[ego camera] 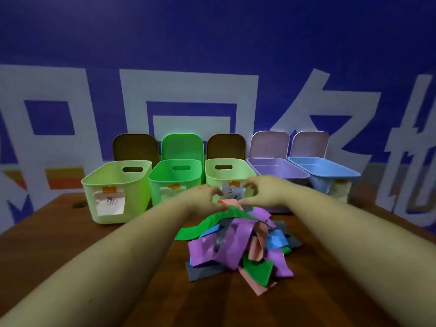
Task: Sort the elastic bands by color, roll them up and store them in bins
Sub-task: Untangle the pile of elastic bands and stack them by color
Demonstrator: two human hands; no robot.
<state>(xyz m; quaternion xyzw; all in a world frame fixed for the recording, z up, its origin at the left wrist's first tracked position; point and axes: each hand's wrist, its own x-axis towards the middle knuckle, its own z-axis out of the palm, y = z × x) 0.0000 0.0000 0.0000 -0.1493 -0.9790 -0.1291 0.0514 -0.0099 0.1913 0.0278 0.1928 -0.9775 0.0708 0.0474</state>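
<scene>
the bands (238, 241) lie in one mixed heap on the brown surface (70, 244), just in front of a row of five bins (116, 192). purple, green, blue, pink and grey are all tangled, so no sorting shows yet. both hands reach to the far edge of the heap, likely to pull one color free. the left hand (207, 197) has its grip bent down on the green band (207, 223), touching its top end; if it truly pinches it cannot be told. the right hand (262, 190) hovers with its grip loosely curled, holding nothing. the bins stand open with paper labels (111, 201) facing the person, so each color has a home. behind is a blue wall (212, 43) with big white letters.
</scene>
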